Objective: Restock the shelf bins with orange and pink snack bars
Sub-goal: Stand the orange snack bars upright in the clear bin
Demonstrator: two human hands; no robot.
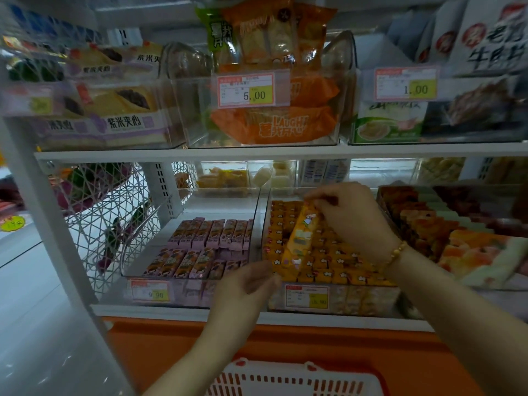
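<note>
On my feed the long orange-yellow wrapped snack bar (300, 238) hangs slanted above the clear plastic bin of orange bars (337, 302), its upper end toward the bin's back edge and its lower end over the front left corner. The right hand (351, 215) pinches the upper end between curled fingers and thumb. The left hand (245, 287) pinches the lower end, its fingertips closed on the wrapper's edge. Both hands hold the same bar, and neither is spread wide. A gold bead bracelet (395, 254) sits on the right wrist.

The bin under the bar is packed with rows of small orange wrapped bars (337, 261) standing on end (the far rows are hidden behind the right hand). A white and yellow price tag (307, 298) is fixed to its front wall.

Just beside it on the left stands a second clear plastic bin (128, 252); I cannot tell whether the two walls touch. It holds pink wrapped snack bars (205, 238) in two rows across its front half, and another price tag (150, 292) sits at its front left corner.

Both bins stand at the front edge of the white lower shelf board (171, 310). A red and white slotted plastic basket (285, 380) shows at the bottom edge of my view, between the forearms. On the white upper shelf board (257, 152) a clear bin holds large orange snack packs (274, 124)
</note>
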